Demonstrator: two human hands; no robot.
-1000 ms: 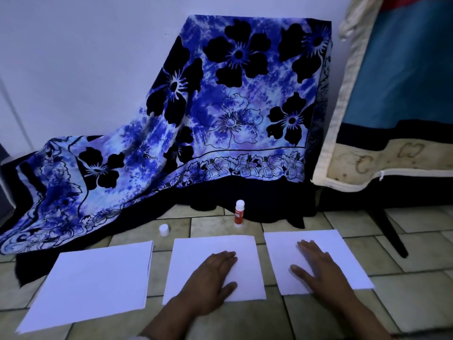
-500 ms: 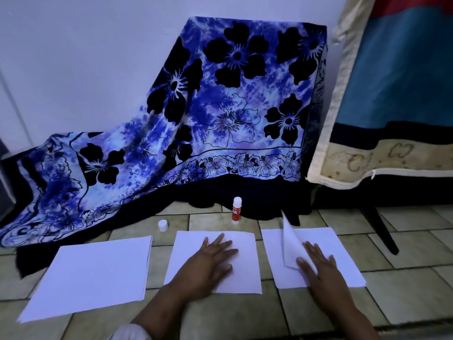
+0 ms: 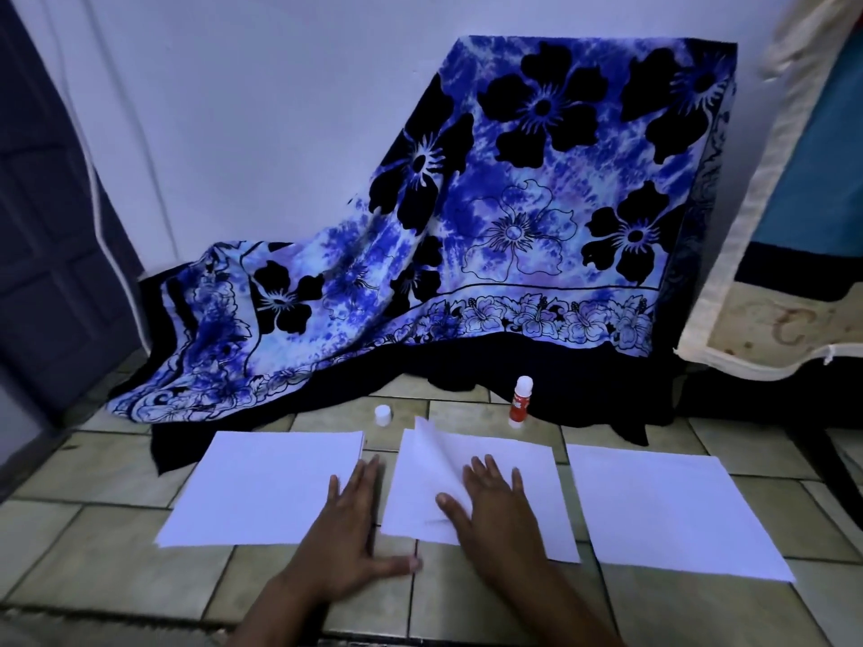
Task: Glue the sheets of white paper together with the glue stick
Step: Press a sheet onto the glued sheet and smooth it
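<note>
- Sheets of white paper [image 3: 668, 511]: matt, smooth.
- Glue stick [image 3: 519, 403]: glossy red-and-white plastic.
- Cap [image 3: 383, 415]: white plastic.
- Floor [image 3: 490, 604]: glazed tiles, faint sheen.
- Drape [image 3: 537, 217]: soft printed cloth, matt.

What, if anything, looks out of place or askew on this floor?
The middle pile's top sheet is not flat: its far left corner curls up beside the right hand. The white cap stands on the tiles apart from the upright glue stick. Nothing looks spilled or torn.

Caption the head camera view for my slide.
Right hand flat on the middle sheets, top sheet curling up; glue stick upright behind.
</note>
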